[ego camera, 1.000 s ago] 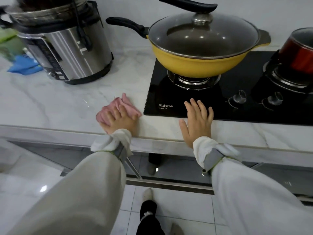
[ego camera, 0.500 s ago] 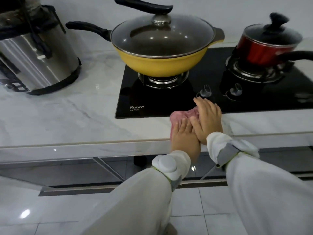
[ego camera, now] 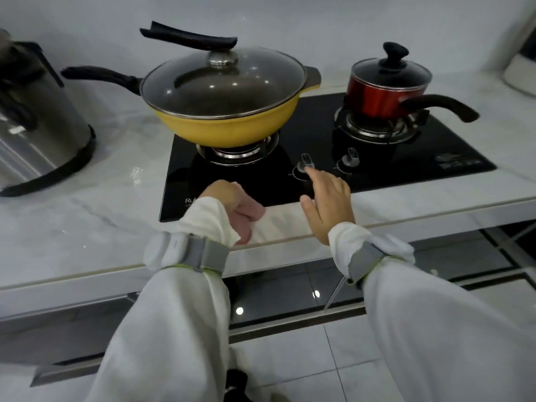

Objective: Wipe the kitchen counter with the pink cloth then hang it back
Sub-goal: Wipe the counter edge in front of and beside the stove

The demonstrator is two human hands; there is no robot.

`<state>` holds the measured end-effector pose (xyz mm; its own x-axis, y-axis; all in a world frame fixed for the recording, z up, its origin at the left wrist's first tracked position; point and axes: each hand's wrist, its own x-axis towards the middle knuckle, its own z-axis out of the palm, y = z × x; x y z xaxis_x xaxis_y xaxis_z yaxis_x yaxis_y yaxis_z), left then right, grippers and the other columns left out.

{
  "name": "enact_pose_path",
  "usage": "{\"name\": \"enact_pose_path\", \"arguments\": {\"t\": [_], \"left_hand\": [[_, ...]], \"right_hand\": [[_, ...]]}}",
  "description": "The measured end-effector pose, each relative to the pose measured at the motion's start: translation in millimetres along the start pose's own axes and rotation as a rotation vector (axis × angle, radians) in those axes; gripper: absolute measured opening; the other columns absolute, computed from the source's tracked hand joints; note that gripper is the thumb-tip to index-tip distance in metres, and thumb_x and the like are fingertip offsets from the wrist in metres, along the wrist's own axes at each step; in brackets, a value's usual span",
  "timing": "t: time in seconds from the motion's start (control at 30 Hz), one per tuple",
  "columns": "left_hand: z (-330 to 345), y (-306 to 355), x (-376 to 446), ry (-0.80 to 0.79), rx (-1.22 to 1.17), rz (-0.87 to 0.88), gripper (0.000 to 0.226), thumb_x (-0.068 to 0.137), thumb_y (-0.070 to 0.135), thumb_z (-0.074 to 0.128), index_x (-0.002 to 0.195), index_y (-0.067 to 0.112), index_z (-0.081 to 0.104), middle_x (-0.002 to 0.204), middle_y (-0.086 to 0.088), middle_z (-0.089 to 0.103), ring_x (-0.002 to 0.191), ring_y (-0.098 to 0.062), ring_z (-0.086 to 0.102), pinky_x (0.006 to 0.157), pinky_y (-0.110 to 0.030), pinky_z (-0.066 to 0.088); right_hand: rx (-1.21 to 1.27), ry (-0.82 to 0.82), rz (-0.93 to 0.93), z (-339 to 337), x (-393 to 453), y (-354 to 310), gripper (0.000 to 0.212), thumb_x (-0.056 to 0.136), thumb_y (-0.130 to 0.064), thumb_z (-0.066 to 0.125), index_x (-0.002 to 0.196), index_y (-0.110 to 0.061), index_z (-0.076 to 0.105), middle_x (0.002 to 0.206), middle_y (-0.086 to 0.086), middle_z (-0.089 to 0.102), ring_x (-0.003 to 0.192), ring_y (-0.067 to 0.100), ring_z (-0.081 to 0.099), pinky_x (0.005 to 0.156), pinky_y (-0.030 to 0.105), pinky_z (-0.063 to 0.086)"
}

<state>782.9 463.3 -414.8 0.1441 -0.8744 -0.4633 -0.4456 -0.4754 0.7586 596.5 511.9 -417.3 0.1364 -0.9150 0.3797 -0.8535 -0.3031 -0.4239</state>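
wiping the strip of counter by the stove

my left hand [ego camera: 226, 195] squeezes the pink cloth [ego camera: 246, 217] on the marble counter [ego camera: 87, 221] edge; right hand [ego camera: 327, 198] has loose fingers. cloth looks soft and light, so i'd grab a bunched fold.

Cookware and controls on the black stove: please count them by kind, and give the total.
Yellow wok with lid: 1
Red saucepan with lid: 1
Control knobs: 2
Total: 4
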Motion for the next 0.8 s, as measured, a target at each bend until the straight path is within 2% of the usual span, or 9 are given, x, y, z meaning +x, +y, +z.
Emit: {"name": "enact_pose_path", "arguments": {"t": [0.07, 0.1, 0.13, 0.2, 0.3, 0.47, 0.6, 0.7, 0.8], "left_hand": [[26.7, -4.1, -8.5, 0.190, 0.283, -0.072, 0.050, 0.093, 0.034, 0.040, 0.137, 0.011, 0.043, 0.137, -0.017, 0.047, 0.117, -0.031, 0.051, 0.101, -0.049, 0.038], [46.2, -5.9, -23.0, 0.297, 0.486, -0.079, 0.057, 0.095, 0.039, 0.033, 0.145, 0.014, 0.030, 0.151, -0.015, 0.030, 0.138, -0.032, 0.030, 0.111, -0.057, 0.021], [65.3, -7.8, -41.7, 0.361, 0.602, -0.033, 0.061, 0.096, 0.043, 0.028, 0.150, 0.017, 0.017, 0.159, -0.012, 0.014, 0.146, -0.029, 0.012, 0.112, -0.062, 0.009], [109.8, -10.3, -58.1, 0.308, 0.678, 0.181, 0.064, 0.097, 0.044, 0.026, 0.152, 0.019, 0.004, 0.161, -0.009, 0.001, 0.149, -0.026, -0.001, 0.112, -0.065, -0.001], [157.8, 0.2, -69.4, 0.067, 0.969, 0.492, 0.074, 0.094, 0.044, 0.039, 0.153, 0.021, -0.001, 0.161, -0.005, -0.002, 0.149, -0.026, -0.007, 0.113, -0.063, -0.005], [171.1, 4.7, -61.5, 0.029, 1.146, 0.860, 0.062, 0.096, 0.038, 0.040, 0.150, 0.015, 0.022, 0.155, -0.009, 0.027, 0.144, -0.030, 0.017, 0.118, -0.048, 0.004], [148.8, 8.3, -58.5, -0.014, 1.063, 0.847, 0.050, 0.094, 0.027, 0.042, 0.140, 0.007, 0.039, 0.141, -0.016, 0.047, 0.131, -0.032, 0.037, 0.112, -0.043, 0.023], [124.1, 5.9, -58.8, -0.073, 0.968, 0.793, 0.046, 0.094, 0.022, 0.045, 0.138, 0.010, 0.047, 0.142, -0.012, 0.047, 0.135, -0.029, 0.031, 0.115, -0.035, 0.013], [82.9, -15.2, -53.4, -0.147, 0.701, 0.734, 0.037, 0.093, 0.020, 0.049, 0.129, 0.022, 0.058, 0.146, 0.002, 0.045, 0.140, -0.019, 0.027, 0.111, -0.025, -0.001]], "right_hand": [[-0.019, -0.009, 0.034, -1.7, -2.1, 5.7, 0.067, 0.082, -0.042, 0.023, 0.136, -0.006, 0.043, 0.136, 0.016, 0.052, 0.128, 0.035, 0.043, 0.108, 0.052, 0.028], [-0.031, -0.015, 0.057, -2.3, -3.9, 11.1, 0.068, 0.082, -0.042, 0.022, 0.136, -0.006, 0.043, 0.136, 0.015, 0.052, 0.129, 0.034, 0.043, 0.108, 0.051, 0.028], [-0.041, -0.018, 0.066, -1.7, -4.7, 12.3, 0.068, 0.083, -0.042, 0.021, 0.136, -0.007, 0.044, 0.136, 0.015, 0.052, 0.128, 0.034, 0.043, 0.108, 0.051, 0.029], [-0.044, -0.016, 0.087, -2.2, -6.9, 18.4, 0.067, 0.083, -0.042, 0.021, 0.135, -0.007, 0.045, 0.136, 0.014, 0.053, 0.127, 0.034, 0.044, 0.108, 0.051, 0.030], [-0.047, -0.028, 0.125, -11.6, -9.7, 31.9, 0.069, 0.081, -0.041, 0.020, 0.136, -0.008, 0.044, 0.138, 0.014, 0.051, 0.130, 0.033, 0.042, 0.111, 0.049, 0.027], [-0.163, -0.041, 0.142, -23.4, -17.1, 52.6, 0.069, 0.081, -0.042, 0.020, 0.136, -0.010, 0.044, 0.138, 0.015, 0.051, 0.130, 0.034, 0.042, 0.110, 0.049, 0.027], [-0.040, -0.040, 0.161, -6.8, -19.5, 37.7, 0.070, 0.081, -0.044, 0.018, 0.137, -0.010, 0.044, 0.139, 0.013, 0.050, 0.131, 0.032, 0.041, 0.110, 0.045, 0.026], [0.040, -0.019, 0.207, -1.7, -16.6, 21.7, 0.070, 0.081, -0.043, 0.017, 0.136, -0.010, 0.044, 0.138, 0.012, 0.051, 0.130, 0.031, 0.040, 0.110, 0.043, 0.026], [0.004, -0.077, 0.122, 7.5, -18.6, 10.9, 0.069, 0.082, -0.044, 0.017, 0.135, -0.010, 0.045, 0.137, 0.013, 0.051, 0.130, 0.033, 0.041, 0.109, 0.048, 0.028]]}}
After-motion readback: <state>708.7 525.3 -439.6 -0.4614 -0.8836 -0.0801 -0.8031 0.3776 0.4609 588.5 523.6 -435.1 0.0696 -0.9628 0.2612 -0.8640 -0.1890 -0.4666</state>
